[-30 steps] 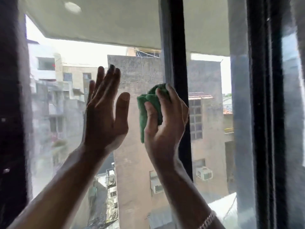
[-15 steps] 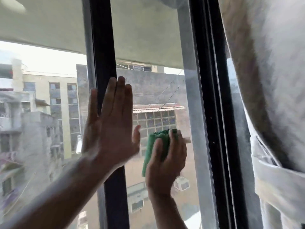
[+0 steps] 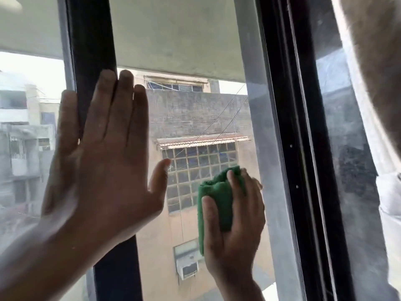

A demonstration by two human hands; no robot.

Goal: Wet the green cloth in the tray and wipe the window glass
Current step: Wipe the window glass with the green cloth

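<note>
Pressing the green cloth (image 3: 219, 198) to the window glass (image 3: 195, 105), my right hand (image 3: 234, 216) grips it bunched in curled fingers, low in the pane between the two dark frame bars. My left hand (image 3: 104, 161) lies flat with fingers spread, grasping nothing, its palm over the left frame bar (image 3: 91, 40). A pale curtain (image 3: 377, 61) hangs at far right.
</note>
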